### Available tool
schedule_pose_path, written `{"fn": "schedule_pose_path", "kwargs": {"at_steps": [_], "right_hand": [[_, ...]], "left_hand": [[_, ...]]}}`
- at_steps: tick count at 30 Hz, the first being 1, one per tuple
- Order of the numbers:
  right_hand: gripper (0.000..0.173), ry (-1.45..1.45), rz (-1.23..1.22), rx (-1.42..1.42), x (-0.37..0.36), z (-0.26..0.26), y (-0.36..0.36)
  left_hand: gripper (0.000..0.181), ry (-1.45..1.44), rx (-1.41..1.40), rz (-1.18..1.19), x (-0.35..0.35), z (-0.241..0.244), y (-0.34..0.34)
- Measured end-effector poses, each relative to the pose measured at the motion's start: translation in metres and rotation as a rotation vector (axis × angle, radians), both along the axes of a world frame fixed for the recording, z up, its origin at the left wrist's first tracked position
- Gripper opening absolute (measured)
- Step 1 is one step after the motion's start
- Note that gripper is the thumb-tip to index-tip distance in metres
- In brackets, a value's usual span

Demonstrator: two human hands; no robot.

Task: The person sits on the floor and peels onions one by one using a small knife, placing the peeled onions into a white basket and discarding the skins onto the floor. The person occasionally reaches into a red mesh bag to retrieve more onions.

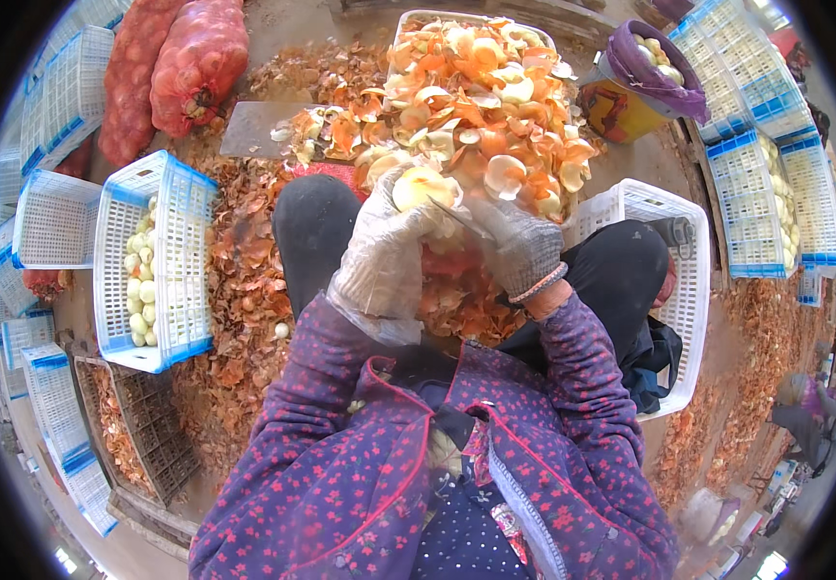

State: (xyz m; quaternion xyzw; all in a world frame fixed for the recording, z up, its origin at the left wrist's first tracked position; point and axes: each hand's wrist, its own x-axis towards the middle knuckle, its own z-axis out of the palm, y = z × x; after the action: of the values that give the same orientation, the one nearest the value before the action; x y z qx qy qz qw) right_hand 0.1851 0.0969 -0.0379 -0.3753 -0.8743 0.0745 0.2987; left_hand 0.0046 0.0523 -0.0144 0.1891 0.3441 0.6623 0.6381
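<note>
My left hand, in a white glove under a clear plastic one, holds a pale yellow onion in front of my knees. In a grey knitted glove, my right hand grips a small knife, whose blade points at the onion's lower right side. The knife's handle is hidden in my fingers. Just beyond both hands rises a large heap of onion skins in a white container.
Peeled onions lie in a white and blue plastic crate at left. Red mesh sacks stand behind it. A yellow bucket is at upper right, a white basket by my right leg. Another person is far right.
</note>
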Motion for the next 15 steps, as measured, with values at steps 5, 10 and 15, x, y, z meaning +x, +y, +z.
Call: {"fn": "schedule_pose_path", "kwargs": {"at_steps": [5, 10, 15], "right_hand": [[0.026, -0.11, -0.068, -0.024, 0.001, 0.001, 0.002], [0.016, -0.351, -0.269, -0.208, -0.017, 0.008, 0.002], [0.019, -0.196, -0.276, -0.496, -0.015, 0.013, 0.01]], "left_hand": [[0.055, 0.087, 0.025, 0.007, -0.004, -0.012, 0.004], [0.071, 0.299, 0.107, -0.028, 0.011, -0.026, 0.006], [0.058, 0.332, -0.065, -0.057, 0.009, -0.018, 0.007]]}}
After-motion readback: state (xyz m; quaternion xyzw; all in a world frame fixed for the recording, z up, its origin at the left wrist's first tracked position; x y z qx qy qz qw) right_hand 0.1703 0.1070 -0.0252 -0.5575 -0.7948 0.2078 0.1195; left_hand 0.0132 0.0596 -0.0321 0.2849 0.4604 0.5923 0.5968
